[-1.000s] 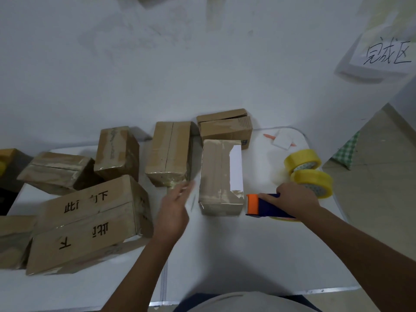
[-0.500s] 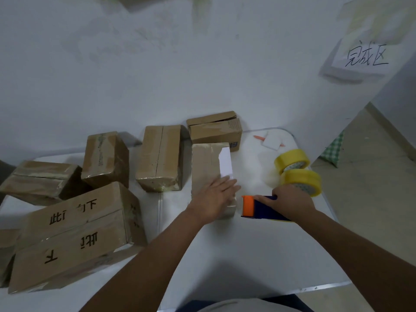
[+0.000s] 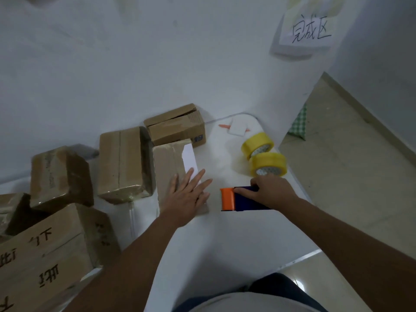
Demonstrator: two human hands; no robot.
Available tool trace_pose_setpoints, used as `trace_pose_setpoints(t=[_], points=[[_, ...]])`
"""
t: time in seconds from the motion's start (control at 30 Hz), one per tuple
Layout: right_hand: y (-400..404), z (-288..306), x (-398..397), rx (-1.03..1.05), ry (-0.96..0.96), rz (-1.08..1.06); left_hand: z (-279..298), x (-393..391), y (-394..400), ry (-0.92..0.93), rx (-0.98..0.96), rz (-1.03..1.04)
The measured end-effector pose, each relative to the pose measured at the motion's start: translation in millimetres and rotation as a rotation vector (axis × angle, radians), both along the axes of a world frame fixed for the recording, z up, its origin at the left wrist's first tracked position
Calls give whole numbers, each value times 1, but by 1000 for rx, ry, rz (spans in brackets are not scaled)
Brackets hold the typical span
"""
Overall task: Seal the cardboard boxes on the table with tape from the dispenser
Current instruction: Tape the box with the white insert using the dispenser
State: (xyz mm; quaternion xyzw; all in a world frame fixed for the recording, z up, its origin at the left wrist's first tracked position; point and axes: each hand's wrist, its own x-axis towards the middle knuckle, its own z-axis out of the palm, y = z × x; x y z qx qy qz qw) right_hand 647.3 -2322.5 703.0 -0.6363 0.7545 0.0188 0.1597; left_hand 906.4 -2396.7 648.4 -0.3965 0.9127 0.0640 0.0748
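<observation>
A narrow cardboard box (image 3: pixel 167 163) with a white label lies in the middle of the white table (image 3: pixel 220 239). My left hand (image 3: pixel 188 194) rests flat on its near end, fingers straight and spread. Just to the right, my right hand (image 3: pixel 273 192) grips the tape dispenser (image 3: pixel 236 199), dark blue with an orange front, which sits on the table a short gap from the box. Two yellow tape rolls (image 3: pixel 264 157) stand behind my right hand.
Several more cardboard boxes crowd the left and back: a large printed one (image 3: pixel 45 251) at near left, a taped one (image 3: pixel 122 163) beside the narrow box, another (image 3: pixel 177 124) against the wall. A white pad (image 3: pixel 237 129) lies at the far right corner. The table's right edge drops to the floor.
My left hand has moved from the left of the narrow box onto its near end and now lies flat there. The right hand and dispenser have stayed in place.
</observation>
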Motion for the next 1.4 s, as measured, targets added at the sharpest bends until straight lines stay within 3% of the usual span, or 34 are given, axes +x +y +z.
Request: trace_pose_setpoints(t=[0.4,0.6,0.87,1.13,1.27,1.4], points=[[-3,2,-23,102,-4,-12,-1,2,0,110,17,13],[-2,-1,-28,299,-186,-9,-2,0,0,196,-33,13],[-6,-12,3,214,-28,-8,-2,-2,1,218,-19,52],[-17,-22,22,183,12,-12,-9,0,-1,208,-82,14],[-21,-25,-1,245,94,-89,-9,1,1,236,-89,18],[-18,-34,-10,154,71,-211,-7,0,0,224,-89,23]])
